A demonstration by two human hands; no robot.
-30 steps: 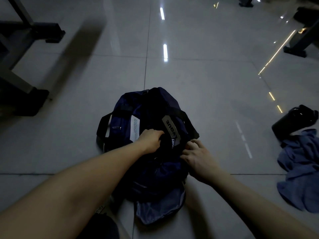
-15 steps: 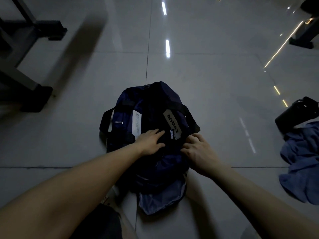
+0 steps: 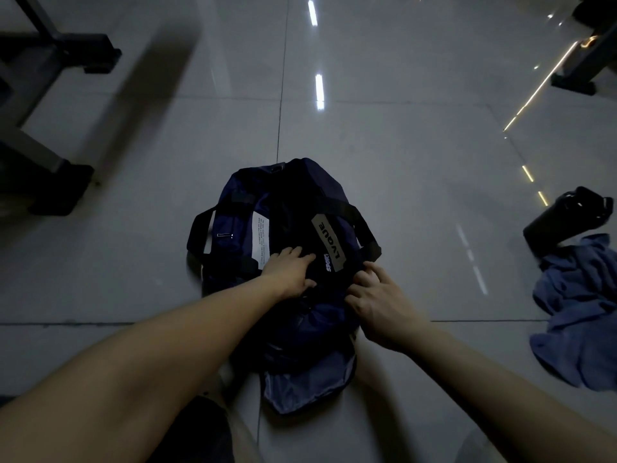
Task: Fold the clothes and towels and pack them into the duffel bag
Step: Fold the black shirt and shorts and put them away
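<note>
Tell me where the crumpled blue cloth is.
Head view: the crumpled blue cloth lies on the floor at far right, beside a black cylindrical container, apart from the navy duffel bag.

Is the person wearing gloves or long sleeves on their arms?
No. Both forearms are bare, no sleeves in view. The left hand and right hand, by the duffel bag, wear no gloves; no watch or ring shows in the dim light.

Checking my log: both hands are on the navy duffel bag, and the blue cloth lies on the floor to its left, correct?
Not quite: the head view shows the blue cloth on the floor right of the duffel bag. The left hand and right hand are on the bag.
</note>
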